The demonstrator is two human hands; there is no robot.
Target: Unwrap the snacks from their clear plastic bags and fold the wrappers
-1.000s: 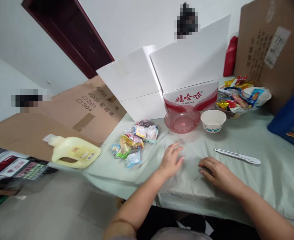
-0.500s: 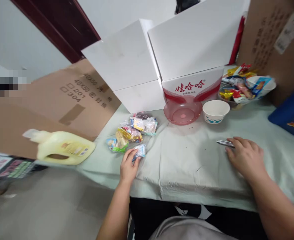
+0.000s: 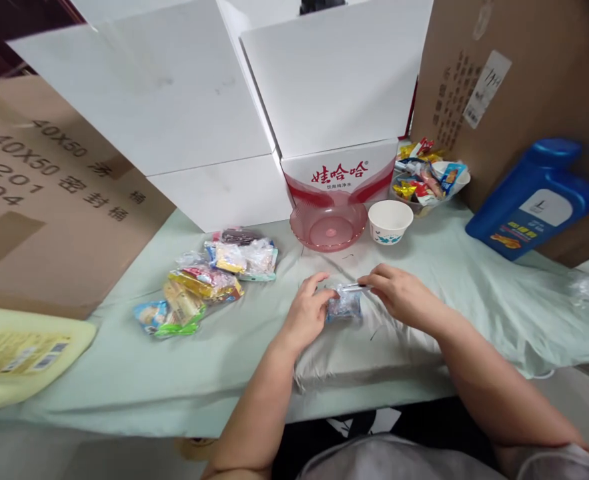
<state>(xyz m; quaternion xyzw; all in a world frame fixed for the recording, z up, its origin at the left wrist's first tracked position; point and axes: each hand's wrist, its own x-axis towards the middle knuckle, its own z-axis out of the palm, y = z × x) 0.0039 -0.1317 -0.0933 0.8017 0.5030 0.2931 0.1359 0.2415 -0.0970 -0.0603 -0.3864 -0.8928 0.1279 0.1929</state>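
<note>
Now the packet (image 3: 345,307) and the slim tool (image 3: 355,287) share one work point, on my side of the pink bowl (image 3: 319,233). Half a second ago they were apart: the packet was at my left hand (image 3: 303,313), to the left of the pink bowl beside the heap of wrapped snacks (image 3: 204,283), and the tool was under my right hand (image 3: 399,293), to the right of the pink bowl.

Hand states are as follows. Left: the thumb lies on the far left edge of the packet, apparently to steady it; the lower fingers are partly hidden, so I cannot tell whether the hold is firm. Right: the fingers are closed on the tool, its tip pointing left along the far edge of the packet. Contact between tip and wrapper cannot be confirmed. My hands are near each other but do not touch.

Effect on the work: I judge that fetching is complete and that packet and tool are positioned for use together. I see no opening in the wrapper at this scale.

Unchanged: the heap remains left of the pink bowl, and the white cup (image 3: 389,233) remains just right of it.
</note>
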